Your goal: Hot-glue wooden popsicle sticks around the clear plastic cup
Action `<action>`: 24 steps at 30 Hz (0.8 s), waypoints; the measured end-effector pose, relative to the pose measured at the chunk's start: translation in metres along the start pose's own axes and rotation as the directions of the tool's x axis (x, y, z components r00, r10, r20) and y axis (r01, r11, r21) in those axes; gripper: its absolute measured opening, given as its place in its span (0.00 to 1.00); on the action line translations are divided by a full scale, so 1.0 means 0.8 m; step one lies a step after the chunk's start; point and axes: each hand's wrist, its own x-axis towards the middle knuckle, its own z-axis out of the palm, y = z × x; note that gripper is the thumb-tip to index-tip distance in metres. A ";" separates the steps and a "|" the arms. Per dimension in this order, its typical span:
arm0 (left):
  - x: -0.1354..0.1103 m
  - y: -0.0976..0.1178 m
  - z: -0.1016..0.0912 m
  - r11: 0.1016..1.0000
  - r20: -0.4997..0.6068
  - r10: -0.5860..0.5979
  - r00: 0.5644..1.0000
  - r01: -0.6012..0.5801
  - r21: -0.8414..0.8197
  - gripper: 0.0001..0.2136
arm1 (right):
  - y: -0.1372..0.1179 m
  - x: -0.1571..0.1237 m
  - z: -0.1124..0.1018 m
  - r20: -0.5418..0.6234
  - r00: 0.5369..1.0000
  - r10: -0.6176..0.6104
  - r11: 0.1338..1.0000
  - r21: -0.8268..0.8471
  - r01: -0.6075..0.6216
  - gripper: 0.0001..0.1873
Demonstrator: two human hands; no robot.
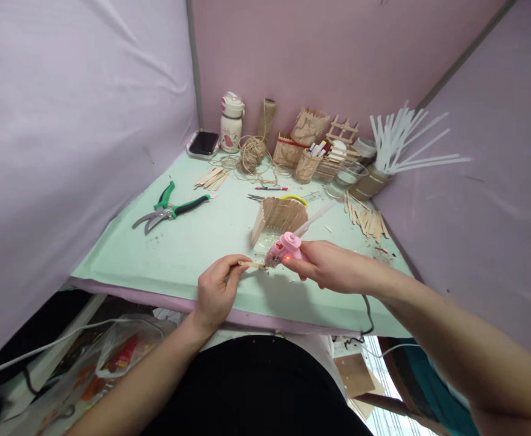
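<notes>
Stick box (286,213), one, seemingly part-built: standing on the desk (165,257) just beyond the glue gun (289,243), walls of sticks rising at its back and left; the visible near side is showing none, so some walling is probably lacking. Spare sticks (369,223): lying loose at right. Left hand (218,287): grip pinching one stick (250,264) by its end. Right hand (331,264): grip wrapping round the glue gun, nozzle pointing at that stick's free end; contact uncertain.

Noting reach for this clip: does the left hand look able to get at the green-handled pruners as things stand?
Probably yes: from the left hand, no object shows in the way to the green-handled pruners. It pinches a wooden stick, though, which it would likely have to set down first.
</notes>
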 end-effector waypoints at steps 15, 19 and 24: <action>0.000 0.001 0.000 1.000 -0.009 0.023 1.000 -0.023 0.002 0.05 | -0.004 0.003 -0.001 0.024 0.999 0.021 0.998 -0.059 -0.020 0.29; 0.000 0.002 -0.001 1.000 -0.001 0.023 1.000 -0.023 0.000 0.05 | -0.006 0.003 -0.003 0.021 1.000 0.008 0.997 -0.074 -0.007 0.28; 0.000 0.000 -0.001 1.000 0.002 0.022 1.000 -0.022 -0.006 0.05 | -0.010 0.003 -0.005 0.031 0.999 0.027 0.993 -0.111 -0.024 0.27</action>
